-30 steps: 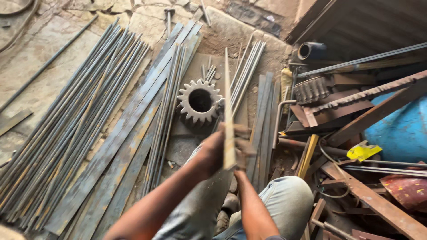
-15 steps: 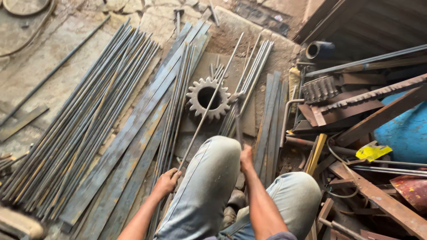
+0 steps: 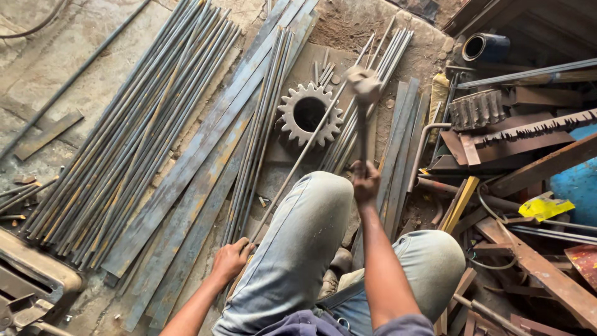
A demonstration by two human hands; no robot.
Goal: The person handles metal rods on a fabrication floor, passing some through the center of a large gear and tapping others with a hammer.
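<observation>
Gripping the handle of a hammer (image 3: 364,93), the right hand (image 3: 365,180) has its fingers closed around the shaft, the blurred head raised above the gear wheel (image 3: 309,114). The left hand (image 3: 231,259), fingers curled shut, holds the near end of a thin steel rod (image 3: 298,160) that slants up across the gear wheel's right side. Both knees in grey trousers (image 3: 305,249) frame the arms. Bundled round bars (image 3: 124,143) and flat strips (image 3: 186,186) lie on the floor to the left; rusty scrap (image 3: 528,137) piles up on the right.
</observation>
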